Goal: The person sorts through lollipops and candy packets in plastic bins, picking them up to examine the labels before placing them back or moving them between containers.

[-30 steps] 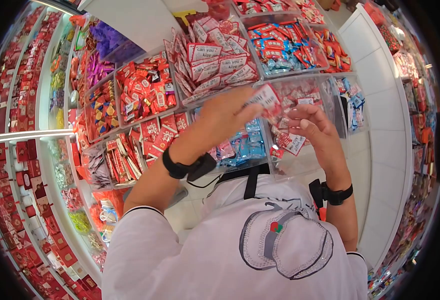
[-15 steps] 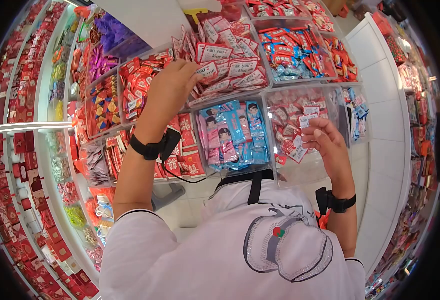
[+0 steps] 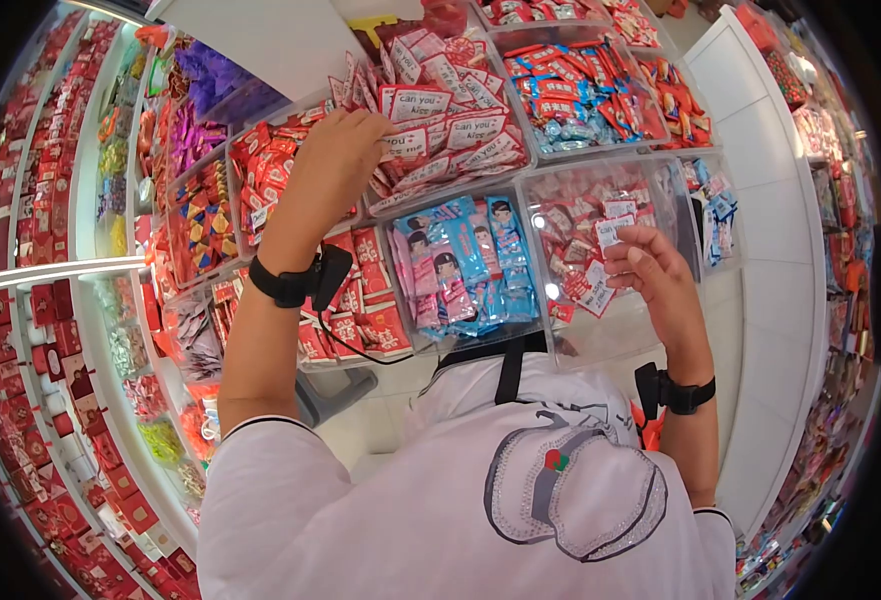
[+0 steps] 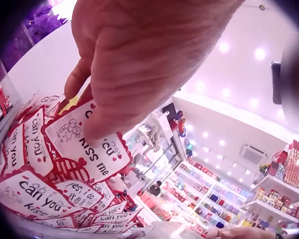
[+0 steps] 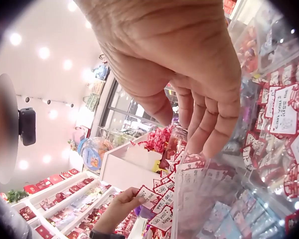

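Note:
My left hand (image 3: pixel 345 160) reaches over the clear bin of red-edged white packets at the upper middle. In the left wrist view its thumb lies across a packet (image 4: pixel 102 158) printed "can you kiss me", pinching it above the others (image 4: pixel 32 196). My right hand (image 3: pixel 660 285) hovers over the clear bin (image 3: pixel 600 345) at the right, fingers loosely bent, with nothing between them in the right wrist view. Small red and white packets (image 3: pixel 592 290) lie in that bin, one of them close to the fingertips.
Blue and pink packets (image 3: pixel 465 265) fill the bin between the hands. Red packets (image 3: pixel 375 300) lie to its left, and red and blue wrappers (image 3: pixel 570 95) behind. A white counter (image 3: pixel 755 250) runs along the right; stocked shelves (image 3: pixel 70 400) stand at the left.
My left hand came back from the right bin, where it carried a packet, to the upper bin and now pinches another packet there. The right hand stays over its bin.

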Tool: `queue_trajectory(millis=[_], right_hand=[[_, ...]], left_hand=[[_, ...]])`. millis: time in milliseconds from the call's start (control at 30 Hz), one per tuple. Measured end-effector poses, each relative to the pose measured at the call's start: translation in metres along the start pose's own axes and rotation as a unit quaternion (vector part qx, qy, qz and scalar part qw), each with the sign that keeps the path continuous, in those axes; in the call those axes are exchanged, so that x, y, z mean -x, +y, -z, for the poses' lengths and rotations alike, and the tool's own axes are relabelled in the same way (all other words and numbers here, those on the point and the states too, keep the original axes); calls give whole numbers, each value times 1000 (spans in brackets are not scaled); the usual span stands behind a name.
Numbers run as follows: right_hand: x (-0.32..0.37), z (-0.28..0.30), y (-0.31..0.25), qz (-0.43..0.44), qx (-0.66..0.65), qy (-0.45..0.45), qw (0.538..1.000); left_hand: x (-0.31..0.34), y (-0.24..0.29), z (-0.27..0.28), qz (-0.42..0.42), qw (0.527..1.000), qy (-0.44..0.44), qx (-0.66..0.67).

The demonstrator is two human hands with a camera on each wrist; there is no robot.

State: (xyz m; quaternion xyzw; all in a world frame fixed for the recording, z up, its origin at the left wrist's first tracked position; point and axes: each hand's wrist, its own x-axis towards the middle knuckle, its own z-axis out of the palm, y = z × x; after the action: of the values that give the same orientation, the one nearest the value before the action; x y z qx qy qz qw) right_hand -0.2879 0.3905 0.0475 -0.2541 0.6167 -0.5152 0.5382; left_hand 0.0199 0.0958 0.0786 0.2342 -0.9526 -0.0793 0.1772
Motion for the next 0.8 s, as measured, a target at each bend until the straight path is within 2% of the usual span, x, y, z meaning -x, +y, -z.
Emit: queue_trajectory(millis=[200,300,500,600,800], right_hand=[[4,-1,0,0,-4,-3,1000],[6,1,0,6,-8,-3,1000],[7,6,3,1,-12,-3,1000],[8,6,4,1,-11,-9,1000],[11,8,2,4,-2,-15,1000]], left_hand=[[-1,1,-16,43,999,-15,-26],[2,12,-8,41,995,-11,-91],[10,10,-17,43,992,14,-117],[12,14,-25,25,997,-9,-72],[8,10,-39,13,987,-16,-158]])
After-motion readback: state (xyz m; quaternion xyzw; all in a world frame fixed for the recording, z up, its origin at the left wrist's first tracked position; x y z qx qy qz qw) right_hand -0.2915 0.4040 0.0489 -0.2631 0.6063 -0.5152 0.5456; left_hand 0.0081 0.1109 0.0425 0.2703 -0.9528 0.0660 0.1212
